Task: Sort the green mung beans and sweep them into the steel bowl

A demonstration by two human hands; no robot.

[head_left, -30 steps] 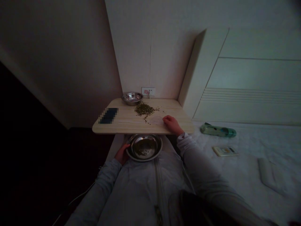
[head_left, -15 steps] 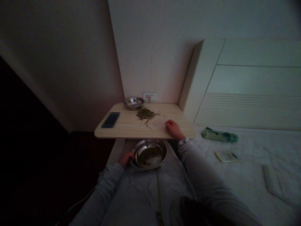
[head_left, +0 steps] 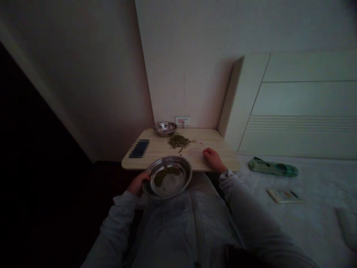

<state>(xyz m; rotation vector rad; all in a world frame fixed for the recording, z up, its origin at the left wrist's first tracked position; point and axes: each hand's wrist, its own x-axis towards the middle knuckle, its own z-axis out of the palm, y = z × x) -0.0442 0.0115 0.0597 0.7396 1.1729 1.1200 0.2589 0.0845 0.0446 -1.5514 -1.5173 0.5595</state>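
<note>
My left hand (head_left: 138, 184) is closed on the left rim of a shiny metal bowl (head_left: 182, 188), raised just in front of the table's near edge. Dark green beans or seeds (head_left: 166, 173) lie along the far and left side of its floor. Over the right part of the table, my right hand (head_left: 212, 159) pinches a thin, see-through plastic piece with a rounded edge (head_left: 194, 153); its exact kind is unclear. Left of that piece spreads a loose pile of small green beans or seeds (head_left: 178, 141) on the wood.
A second metal bowl (head_left: 165, 129) stands at the back of the small wooden table (head_left: 156, 150). A pixelated dark rectangle (head_left: 139, 148) lies at the left. On the bed to the right are a green bottle (head_left: 273, 168) and a phone (head_left: 284, 195). A socket (head_left: 182, 120) is on the wall.
My left hand has lifted the metal bowl from my lap toward the table edge, and its contents have shifted to the far left side. My right hand keeps its pinch by the pile.
</note>
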